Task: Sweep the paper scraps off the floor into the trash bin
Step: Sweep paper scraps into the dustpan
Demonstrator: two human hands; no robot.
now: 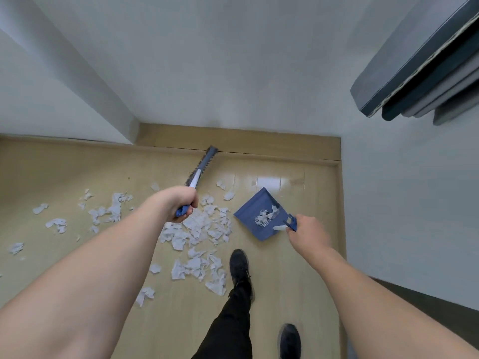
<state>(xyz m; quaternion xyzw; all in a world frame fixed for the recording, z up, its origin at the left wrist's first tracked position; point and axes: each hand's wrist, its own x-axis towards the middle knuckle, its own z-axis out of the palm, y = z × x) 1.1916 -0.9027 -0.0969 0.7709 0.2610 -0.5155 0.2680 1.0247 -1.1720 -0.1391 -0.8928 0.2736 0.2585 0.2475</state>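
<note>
Dozens of white paper scraps lie scattered on the wooden floor, thin toward its left edge and thickest in a heap under and just past the left hand. That hand is closed around the blue-and-white handle of a broom, whose head reaches to the floor's far edge by the wall. To the right of the heap, the right hand grips the handle of a blue dustpan holding a few scraps, near the floor's right edge.
</note>
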